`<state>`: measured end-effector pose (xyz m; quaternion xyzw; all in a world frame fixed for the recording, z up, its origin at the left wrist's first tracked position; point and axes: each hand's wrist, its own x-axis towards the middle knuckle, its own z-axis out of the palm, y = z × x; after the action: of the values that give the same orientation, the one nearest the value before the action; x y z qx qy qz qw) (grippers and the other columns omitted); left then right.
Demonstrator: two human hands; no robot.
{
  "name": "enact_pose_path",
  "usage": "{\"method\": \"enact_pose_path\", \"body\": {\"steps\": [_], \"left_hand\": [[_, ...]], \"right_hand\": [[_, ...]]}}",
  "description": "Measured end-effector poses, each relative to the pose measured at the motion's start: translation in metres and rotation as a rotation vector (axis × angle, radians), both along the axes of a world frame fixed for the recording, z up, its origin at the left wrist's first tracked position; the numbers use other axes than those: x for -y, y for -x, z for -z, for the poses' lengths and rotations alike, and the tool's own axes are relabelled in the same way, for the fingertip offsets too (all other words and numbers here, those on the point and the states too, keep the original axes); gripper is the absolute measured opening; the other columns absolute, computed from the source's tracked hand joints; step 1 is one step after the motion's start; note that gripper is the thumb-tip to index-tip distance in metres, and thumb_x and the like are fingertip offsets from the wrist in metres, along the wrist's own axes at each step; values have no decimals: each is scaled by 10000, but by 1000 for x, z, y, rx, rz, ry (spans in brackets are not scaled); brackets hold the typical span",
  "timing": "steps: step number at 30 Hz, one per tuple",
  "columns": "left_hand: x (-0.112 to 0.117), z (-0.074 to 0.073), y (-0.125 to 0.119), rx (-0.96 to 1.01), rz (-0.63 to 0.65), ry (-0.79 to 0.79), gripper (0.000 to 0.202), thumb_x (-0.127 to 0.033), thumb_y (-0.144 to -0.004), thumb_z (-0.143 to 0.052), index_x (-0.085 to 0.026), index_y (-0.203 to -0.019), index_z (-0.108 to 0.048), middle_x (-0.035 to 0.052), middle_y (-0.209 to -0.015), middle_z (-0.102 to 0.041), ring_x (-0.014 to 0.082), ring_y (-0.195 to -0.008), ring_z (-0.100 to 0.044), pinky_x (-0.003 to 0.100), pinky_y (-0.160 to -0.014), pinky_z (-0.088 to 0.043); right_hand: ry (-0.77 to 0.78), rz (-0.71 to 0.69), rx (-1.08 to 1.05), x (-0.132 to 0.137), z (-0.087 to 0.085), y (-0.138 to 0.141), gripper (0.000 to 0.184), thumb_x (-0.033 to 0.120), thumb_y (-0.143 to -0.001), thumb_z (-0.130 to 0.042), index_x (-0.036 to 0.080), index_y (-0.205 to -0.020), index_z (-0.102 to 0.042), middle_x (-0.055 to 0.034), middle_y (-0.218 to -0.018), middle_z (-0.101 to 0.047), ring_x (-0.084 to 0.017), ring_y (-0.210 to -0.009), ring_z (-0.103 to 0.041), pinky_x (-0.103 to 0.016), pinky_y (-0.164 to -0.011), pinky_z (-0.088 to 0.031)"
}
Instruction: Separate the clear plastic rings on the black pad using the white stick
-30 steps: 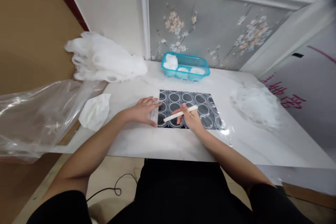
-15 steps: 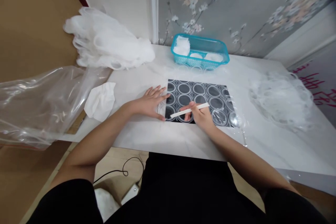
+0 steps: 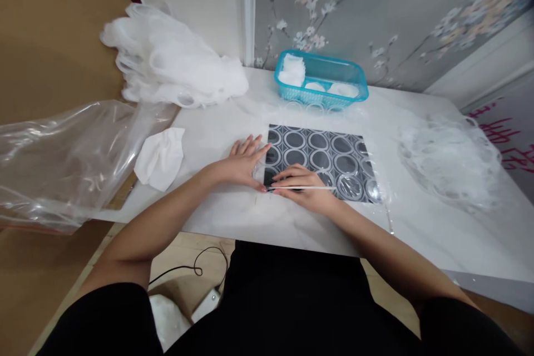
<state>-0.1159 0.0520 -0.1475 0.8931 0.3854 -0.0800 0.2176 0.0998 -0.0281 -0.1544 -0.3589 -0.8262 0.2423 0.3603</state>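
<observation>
The black ring-patterned sheet [image 3: 321,158] near the desk's front edge is pinned by the flat, spread left hand [image 3: 244,164]; the thin white stick [image 3: 302,187], pinched in the right hand [image 3: 302,192], should be kept low and level.

Near-left corner of the patterned sheet [image 3: 329,153]: covered by the right hand [image 3: 302,189] and the fingertips of the left hand [image 3: 244,161]. White stick [image 3: 302,187]: its near-left tip is too thin to resolve against the fingers. Clear plastic bag [image 3: 58,161]: cut off by the left edge. Contents of the blue basket [image 3: 321,75]: white, partly hidden by its wall, unidentifiable.
</observation>
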Motion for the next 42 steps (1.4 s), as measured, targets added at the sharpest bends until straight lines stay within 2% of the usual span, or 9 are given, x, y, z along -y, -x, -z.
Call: {"method": "enact_pose_path", "body": {"steps": [5,10,15,17,20,23,26,32,42], "left_hand": [[0,1,-1,-19,-49,34,1298,-761,-574,-619,-208,-1487,120,156,-1535,220,416,-1381,216,614,-1066,100],[-2,1,-3,-50,-76,69,1346,-777,-537,-630,-215,-1478,152,165,-1530,226,444,-1365,229,660,-1016,158],[0,-5,-2,-58,-67,73,1374,-789,-525,-628,-190,-1476,162,181,-1521,229,434,-1369,228,669,-1013,151],[2,-7,1,-58,-64,63,1370,-783,-538,-627,-179,-1474,171,173,-1522,227,421,-1376,223,659,-1029,137],[3,-7,4,-53,-45,53,1333,-791,-570,-597,-174,-1478,158,164,-1530,209,404,-1389,204,642,-1047,127],[2,-3,5,-1,-66,42,1256,-821,-619,-518,-176,-1489,120,155,-1541,177,394,-1397,188,638,-1058,105],[-2,4,1,69,-156,-16,1076,-797,-740,-389,-176,-1502,49,131,-1557,135,365,-1409,179,636,-1064,96],[-6,9,-4,57,-219,-71,914,-694,-813,-417,-173,-1502,-115,116,-1572,64,335,-1420,166,638,-1061,108],[-13,12,-5,30,-306,-54,968,-703,-714,-561,-241,-1483,-201,125,-1577,4,358,-1426,108,614,-1090,43]], "right_hand": [[-132,-65,229,5,12,2,182,240,-919,-520,253,-1041,-654,-40,-992,-734,-230,-1245,-504,-492,-1073,-322],[-315,-90,405,-1,12,5,163,209,-909,-505,285,-976,-633,-6,-1023,-723,-247,-1192,-508,-558,-1129,-156],[-322,519,141,-48,-12,-3,193,251,-934,-432,243,-922,-625,-59,-942,-662,-256,-1032,-548,-514,-990,-359],[-262,673,-10,-61,-20,-5,229,303,-951,-409,215,-931,-620,-80,-924,-636,-253,-991,-549,-448,-886,-440],[-173,506,-29,-65,-19,-2,229,327,-949,-430,217,-896,-624,-66,-880,-636,-234,-939,-550,-403,-851,-455],[-40,230,42,-60,-3,5,224,333,-937,-459,220,-847,-630,-51,-846,-646,-224,-921,-550,-383,-845,-454],[111,102,-23,-58,12,7,257,378,-926,-479,205,-814,-633,-42,-812,-646,-200,-851,-574,-346,-792,-468],[313,88,-163,-59,19,4,290,429,-901,-508,189,-814,-647,-45,-809,-647,-181,-780,-603,-295,-685,-475],[202,113,-66,-59,21,5,283,431,-902,-512,227,-819,-690,-44,-844,-674,-226,-961,-614,-383,-893,-483]]}}
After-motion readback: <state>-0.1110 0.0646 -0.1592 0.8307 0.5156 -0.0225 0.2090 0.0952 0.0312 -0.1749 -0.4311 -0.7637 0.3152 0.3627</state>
